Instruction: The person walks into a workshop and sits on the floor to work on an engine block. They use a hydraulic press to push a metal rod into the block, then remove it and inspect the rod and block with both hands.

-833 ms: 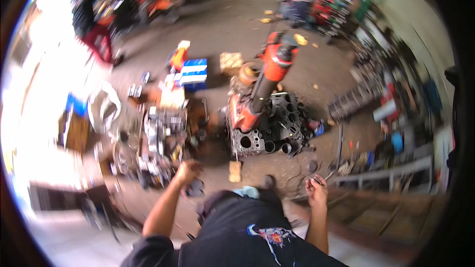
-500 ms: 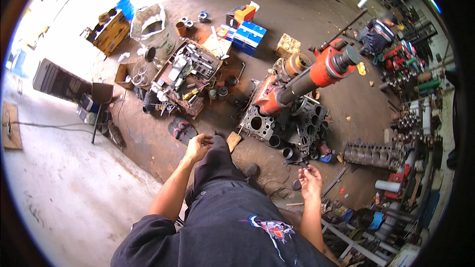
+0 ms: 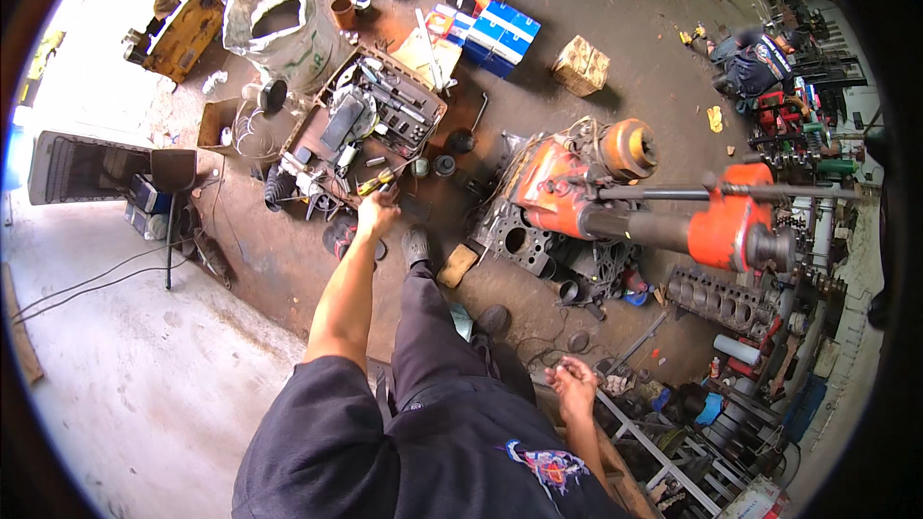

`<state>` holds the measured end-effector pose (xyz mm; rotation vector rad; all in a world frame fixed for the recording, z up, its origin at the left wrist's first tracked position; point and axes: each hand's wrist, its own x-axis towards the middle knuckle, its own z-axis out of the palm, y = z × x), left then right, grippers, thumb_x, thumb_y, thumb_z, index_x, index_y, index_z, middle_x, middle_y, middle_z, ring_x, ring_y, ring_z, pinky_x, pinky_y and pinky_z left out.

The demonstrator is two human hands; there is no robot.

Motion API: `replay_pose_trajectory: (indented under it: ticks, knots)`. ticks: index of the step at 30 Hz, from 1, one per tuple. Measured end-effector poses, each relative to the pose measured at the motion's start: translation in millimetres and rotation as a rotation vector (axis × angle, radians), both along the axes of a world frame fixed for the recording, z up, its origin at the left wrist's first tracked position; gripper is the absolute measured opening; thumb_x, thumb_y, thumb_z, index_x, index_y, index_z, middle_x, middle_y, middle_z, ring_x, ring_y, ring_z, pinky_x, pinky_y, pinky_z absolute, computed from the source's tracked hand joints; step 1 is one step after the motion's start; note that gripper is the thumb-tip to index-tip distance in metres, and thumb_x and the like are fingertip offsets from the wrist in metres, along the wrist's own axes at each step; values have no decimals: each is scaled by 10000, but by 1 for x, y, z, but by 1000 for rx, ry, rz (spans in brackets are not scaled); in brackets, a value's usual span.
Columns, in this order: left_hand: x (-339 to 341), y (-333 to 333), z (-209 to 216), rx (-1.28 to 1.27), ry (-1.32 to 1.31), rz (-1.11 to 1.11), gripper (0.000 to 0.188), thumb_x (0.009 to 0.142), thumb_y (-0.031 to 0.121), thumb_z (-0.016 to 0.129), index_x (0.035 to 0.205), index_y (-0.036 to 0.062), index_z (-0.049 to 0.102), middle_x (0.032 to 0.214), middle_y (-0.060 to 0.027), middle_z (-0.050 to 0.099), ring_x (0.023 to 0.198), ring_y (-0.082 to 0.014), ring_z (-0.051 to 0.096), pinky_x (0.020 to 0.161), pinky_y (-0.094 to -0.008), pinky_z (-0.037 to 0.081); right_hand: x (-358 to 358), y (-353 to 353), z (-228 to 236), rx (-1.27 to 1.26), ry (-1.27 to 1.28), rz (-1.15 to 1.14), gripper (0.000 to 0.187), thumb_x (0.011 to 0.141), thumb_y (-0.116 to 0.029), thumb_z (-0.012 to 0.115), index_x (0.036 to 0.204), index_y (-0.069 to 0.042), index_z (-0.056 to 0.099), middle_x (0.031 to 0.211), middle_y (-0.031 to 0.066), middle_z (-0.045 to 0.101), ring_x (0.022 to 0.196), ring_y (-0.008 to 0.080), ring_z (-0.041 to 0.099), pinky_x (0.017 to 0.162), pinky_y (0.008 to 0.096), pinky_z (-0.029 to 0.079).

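My left hand (image 3: 376, 214) reaches forward to the near edge of the metal tool tray (image 3: 306, 127). Its fingertips are right beside a yellow-handled screwdriver (image 3: 377, 181) lying among the tools; small and partly hidden, they do not show whether they grip it. In the tray lie sockets, wrenches and a dark oblong piece (image 3: 343, 123). My right hand (image 3: 574, 385) is held low in front of my body, thumb and fingers curled together, and what is between them is too small to make out. Ahead of it stands an orange boring machine (image 3: 567, 194) on an engine block (image 3: 515, 242).
A wooden block (image 3: 457, 265) and a pair of sandals (image 3: 340, 236) lie near my feet. Blue boxes (image 3: 502, 37) and a white sack (image 3: 306, 48) stand beyond the tray. Another cylinder block (image 3: 723, 300) and metal parts line the right side, where a person (image 3: 755, 65) crouches.
My left arm has stretched forward to the tray, and one foot has stepped ahead. My right hand has come lower and to the left. The view has shifted, and the boring machine appears closer.
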<state>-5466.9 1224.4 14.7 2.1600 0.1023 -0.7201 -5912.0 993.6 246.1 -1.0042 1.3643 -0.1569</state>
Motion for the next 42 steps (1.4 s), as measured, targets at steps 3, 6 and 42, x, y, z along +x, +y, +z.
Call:
replay_pose_trajectory:
  ticks: [3,6,42]
  knots:
    - [46,-10,-31,60,126,18,458,688,107,800,1126,30,692,998,-139,735,899,-233,706,801,-324,560,3,28,3,-22,120,61,240,908,61,610,1146,66,578,930,119,626,788,265,717,638,311,583]
    - [75,-15,-46,-18,162,34,464,703,109,781,1150,31,685,1009,-153,736,889,-246,719,828,-343,567,8,46,7,-34,193,76,218,911,61,610,1129,68,598,922,119,634,782,254,718,639,309,583]
    - [-111,-50,149,-223,160,-984,251,874,285,712,915,37,697,843,-179,702,815,-346,697,727,-420,537,81,-33,-88,20,26,393,184,946,57,550,1109,44,634,921,133,666,811,223,727,648,294,604]
